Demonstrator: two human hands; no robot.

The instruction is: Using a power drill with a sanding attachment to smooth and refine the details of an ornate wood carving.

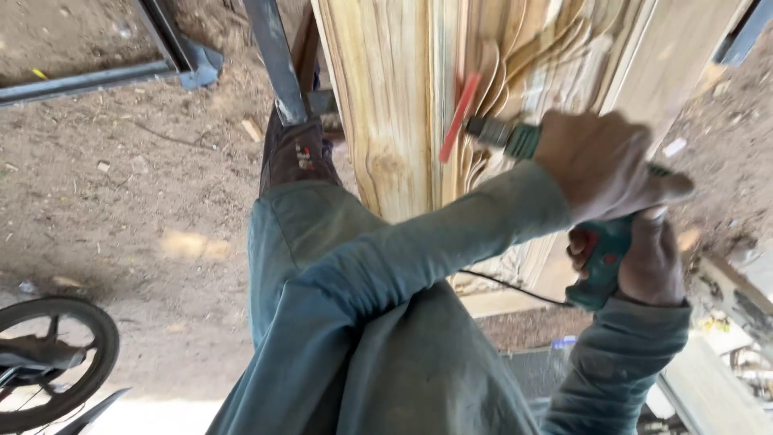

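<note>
Green power drill (600,258) pressed bit-first against carved wooden plank (515,72), right hand (648,262) in closed grip on handle, left hand (600,161) clamped over body, steadying for pressure.

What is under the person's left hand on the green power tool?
The left hand covers the top of the green power tool; only its front end shows, against the carved wooden panel. The right hand grips its handle.

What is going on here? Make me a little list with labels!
Left hand: on top of a green power drill
Right hand: grips the drill's handle
Drill tip: at carved wooden panel
Red pencil: lies on the carving
Ground: dirt, with a wheel nearby
</note>
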